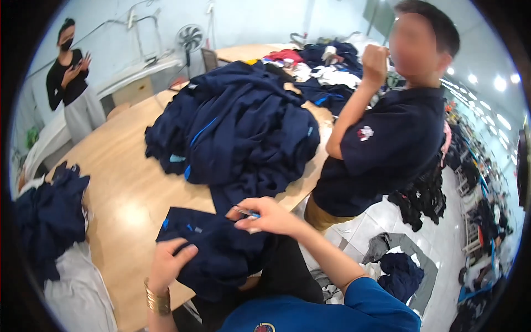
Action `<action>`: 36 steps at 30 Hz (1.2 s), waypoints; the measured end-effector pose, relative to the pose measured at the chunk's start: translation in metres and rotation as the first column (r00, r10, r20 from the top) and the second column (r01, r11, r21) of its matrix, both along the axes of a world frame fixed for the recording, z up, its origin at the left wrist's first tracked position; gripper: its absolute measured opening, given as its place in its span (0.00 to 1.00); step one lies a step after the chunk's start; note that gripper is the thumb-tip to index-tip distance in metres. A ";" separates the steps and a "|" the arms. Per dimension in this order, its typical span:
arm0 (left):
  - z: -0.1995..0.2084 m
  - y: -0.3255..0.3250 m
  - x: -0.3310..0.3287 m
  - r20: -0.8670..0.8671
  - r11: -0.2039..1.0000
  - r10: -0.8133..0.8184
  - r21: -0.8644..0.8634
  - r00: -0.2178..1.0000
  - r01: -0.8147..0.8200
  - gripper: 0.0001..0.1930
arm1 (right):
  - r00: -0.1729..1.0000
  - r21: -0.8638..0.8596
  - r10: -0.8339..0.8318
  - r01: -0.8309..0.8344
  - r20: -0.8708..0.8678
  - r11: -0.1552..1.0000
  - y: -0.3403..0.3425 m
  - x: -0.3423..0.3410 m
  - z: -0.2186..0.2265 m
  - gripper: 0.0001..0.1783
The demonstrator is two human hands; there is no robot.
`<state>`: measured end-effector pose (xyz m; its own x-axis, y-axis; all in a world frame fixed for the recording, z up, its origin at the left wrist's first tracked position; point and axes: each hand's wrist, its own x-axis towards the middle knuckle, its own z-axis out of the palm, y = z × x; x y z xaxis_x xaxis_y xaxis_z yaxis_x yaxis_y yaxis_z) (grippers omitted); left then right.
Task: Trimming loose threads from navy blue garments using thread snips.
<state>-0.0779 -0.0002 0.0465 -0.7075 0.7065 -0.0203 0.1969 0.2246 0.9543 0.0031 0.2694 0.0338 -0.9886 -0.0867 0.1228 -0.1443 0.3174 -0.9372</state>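
A navy garment (213, 252) with small bright-blue marks lies over the table's near edge and my lap. My left hand (170, 263), a gold cuff bracelet on its wrist, grips the garment's left side; some of its fingertips are hidden. Above the cloth's upper right part, my right hand (268, 217) is closed around small metal thread snips (243, 211) with a bit of blue on them. Just beyond both hands rises a big heap of navy garments (238, 122) with blue trim.
The pale wooden table (124, 182) curves around me. At left are navy clothes (52, 216) and grey cloth (80, 290). A person in a dark shirt (387, 144) stands close at right; another person (74, 83) is far left. Clothes (401, 274) lie on the floor.
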 end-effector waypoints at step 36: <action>-0.003 -0.073 -0.045 0.369 0.906 0.205 0.279 0.907 -0.318 0.15 | 0.858 -0.519 -0.461 0.507 0.227 0.688 0.023 0.041 0.034 0.03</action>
<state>-0.1228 -0.0734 0.0431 -0.8605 0.5028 -0.0821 -0.1575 -0.1094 0.9814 0.0442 0.2926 0.0677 -0.8817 0.4652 -0.0786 -0.0405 -0.2407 -0.9698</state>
